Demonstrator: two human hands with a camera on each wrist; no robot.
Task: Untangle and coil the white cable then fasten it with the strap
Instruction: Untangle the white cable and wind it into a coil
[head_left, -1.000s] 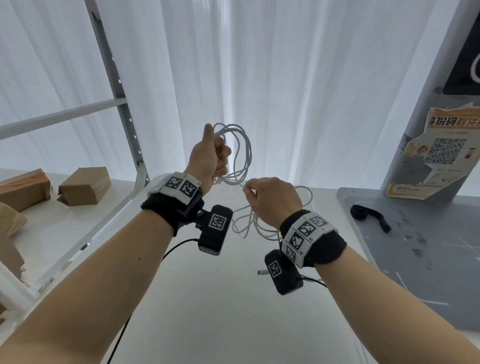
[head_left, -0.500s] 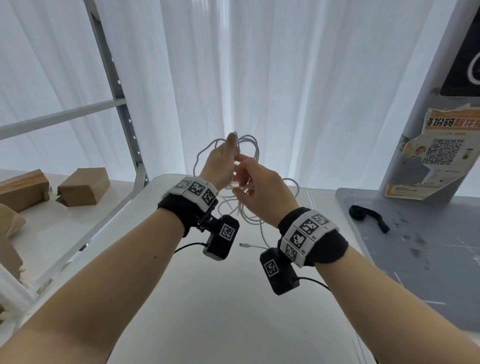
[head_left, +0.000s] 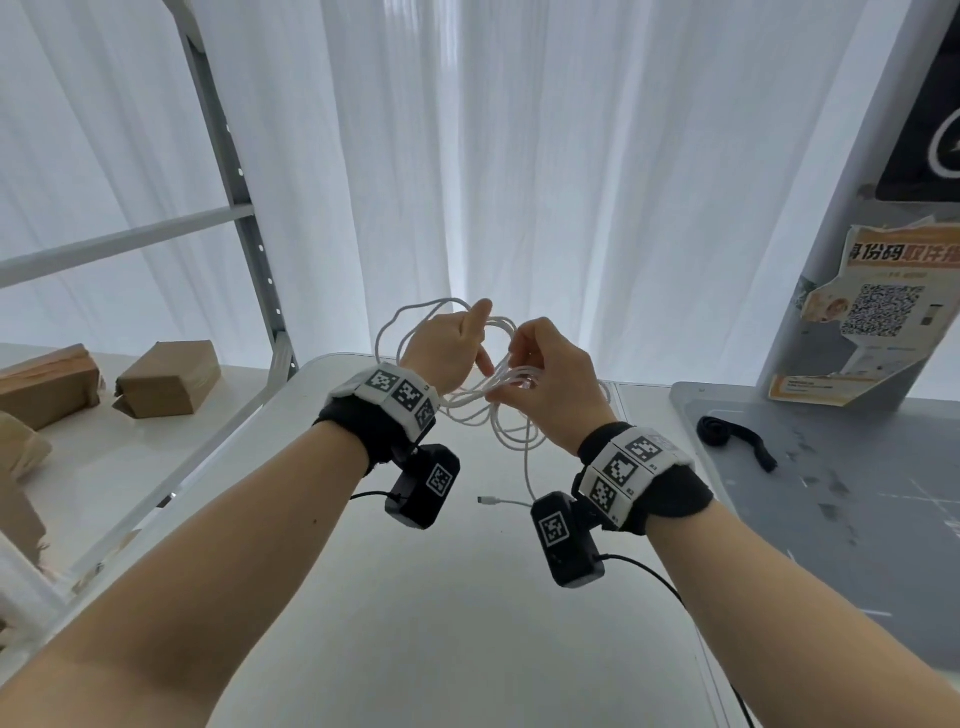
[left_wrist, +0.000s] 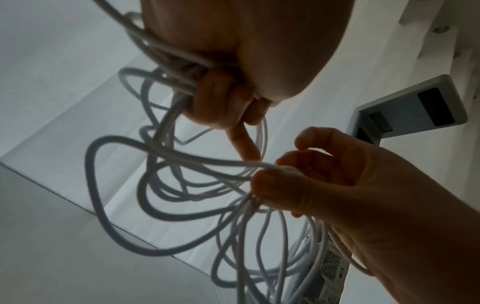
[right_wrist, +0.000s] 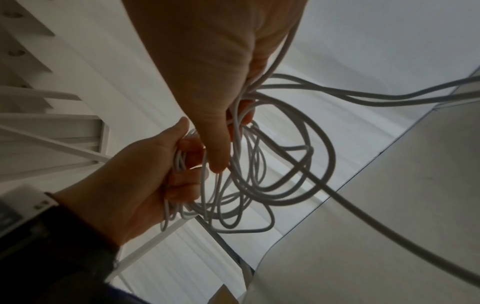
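Hanging in loose, uneven loops between both hands, the white cable (head_left: 483, 400) is thin, round and still tangled, held up in the air above the pale surface (head_left: 415, 623). Its loops droop downward from the hands, and one free end runs down and then leftward, finishing in a small plug (head_left: 485, 500) that points left. The left hand (head_left: 447, 348) has its fingers curled round a bunch of strands; the right hand (head_left: 550, 384) pinches several strands together between thumb and curled fingers. From the head view the black strap (head_left: 737, 436) lies apart on the grey mat (head_left: 831, 519) to the right, which neither wrist view shows. The left wrist view shows the right hand's pinch (left_wrist: 275, 185) up close, with strands fanning out below it; the right wrist view shows strands threading between the left hand's fingers (right_wrist: 187, 164)
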